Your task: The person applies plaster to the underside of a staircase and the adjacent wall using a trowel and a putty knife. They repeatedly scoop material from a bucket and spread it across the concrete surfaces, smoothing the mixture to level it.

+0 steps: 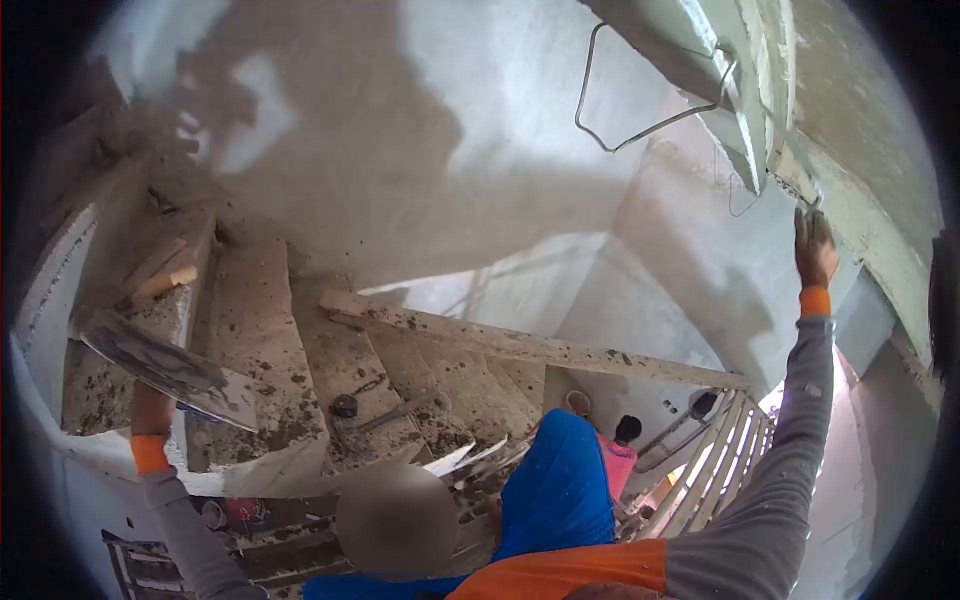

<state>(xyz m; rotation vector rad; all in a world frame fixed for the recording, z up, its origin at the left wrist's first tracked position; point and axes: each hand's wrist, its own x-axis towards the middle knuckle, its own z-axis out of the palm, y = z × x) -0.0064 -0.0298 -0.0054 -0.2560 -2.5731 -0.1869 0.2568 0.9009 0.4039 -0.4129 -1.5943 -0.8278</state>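
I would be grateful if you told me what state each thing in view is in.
Flat board: tilted, smeared, borne by the left hand
Right hand: raised to overhead edge
Steps: littered with dirt clumps
Plank: spattered, slanting
Metal rod: bent
Wall: partly shadowed

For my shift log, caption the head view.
Left hand holds a smeared flat plate over stairs, right hand outstretched.

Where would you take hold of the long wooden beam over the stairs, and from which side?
Probably around the middle of the beam, from above, fingers wrapped across its narrow width. It is long and straight and lies slantwise over the steps, with its upper face uncovered. Two hands spaced apart would likely steady that length; dark spatters could make it gritty.
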